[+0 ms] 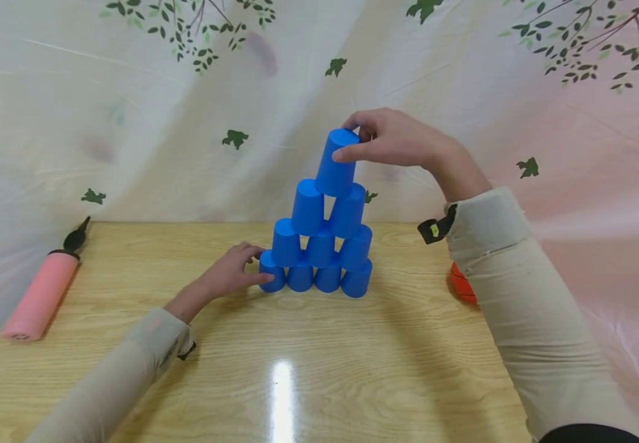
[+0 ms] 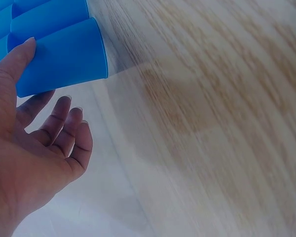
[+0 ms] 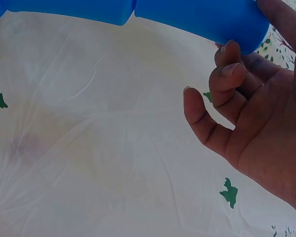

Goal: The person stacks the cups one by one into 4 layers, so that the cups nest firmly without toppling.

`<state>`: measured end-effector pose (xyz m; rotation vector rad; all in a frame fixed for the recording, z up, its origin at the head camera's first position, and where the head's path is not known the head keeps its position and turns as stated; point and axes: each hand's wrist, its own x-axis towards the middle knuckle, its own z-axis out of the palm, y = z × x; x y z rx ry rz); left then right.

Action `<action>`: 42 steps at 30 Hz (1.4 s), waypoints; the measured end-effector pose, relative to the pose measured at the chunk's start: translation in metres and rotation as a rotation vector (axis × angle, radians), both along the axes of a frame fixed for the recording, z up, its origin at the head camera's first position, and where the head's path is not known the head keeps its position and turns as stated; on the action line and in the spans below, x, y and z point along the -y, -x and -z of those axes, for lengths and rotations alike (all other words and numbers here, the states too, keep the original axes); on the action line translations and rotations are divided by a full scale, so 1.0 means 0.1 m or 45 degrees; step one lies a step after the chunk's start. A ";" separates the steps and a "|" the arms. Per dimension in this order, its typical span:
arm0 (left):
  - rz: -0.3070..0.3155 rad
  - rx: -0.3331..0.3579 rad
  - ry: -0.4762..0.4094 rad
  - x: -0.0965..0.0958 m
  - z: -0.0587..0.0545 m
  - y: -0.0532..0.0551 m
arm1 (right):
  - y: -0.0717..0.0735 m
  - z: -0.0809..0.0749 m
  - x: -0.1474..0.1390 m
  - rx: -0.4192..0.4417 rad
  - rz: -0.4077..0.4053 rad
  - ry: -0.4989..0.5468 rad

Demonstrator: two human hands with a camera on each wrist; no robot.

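Observation:
Blue cups stand upside down in a four-tier pyramid on the wooden table. At the peak, my right hand (image 1: 399, 138) grips the top cup (image 1: 335, 169) between thumb and fingers; its lower rim meets the two cups below. In the right wrist view, the fingers of the right hand (image 3: 266, 108) curl by that cup (image 3: 202, 19). Low on the left, my left hand (image 1: 228, 274) holds the bottom-left cup (image 1: 268, 266) at its sides. The left wrist view has the thumb of the left hand (image 2: 39, 133) on this cup (image 2: 64, 59), with the other fingers loosely bent.
A pink hand pump (image 1: 42, 295) with a black nozzle lies at the table's left. Partly behind the right sleeve is a red object (image 1: 462, 284). A pale curtain (image 1: 175, 141) with leaf prints hangs behind the table (image 1: 214, 381).

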<state>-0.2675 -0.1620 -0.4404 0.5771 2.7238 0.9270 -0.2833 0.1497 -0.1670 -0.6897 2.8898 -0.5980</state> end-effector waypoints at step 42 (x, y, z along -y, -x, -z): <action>0.095 -0.058 0.141 0.34 -0.24 -0.22 | -0.33 0.14 -0.42 -0.121 0.105 -0.098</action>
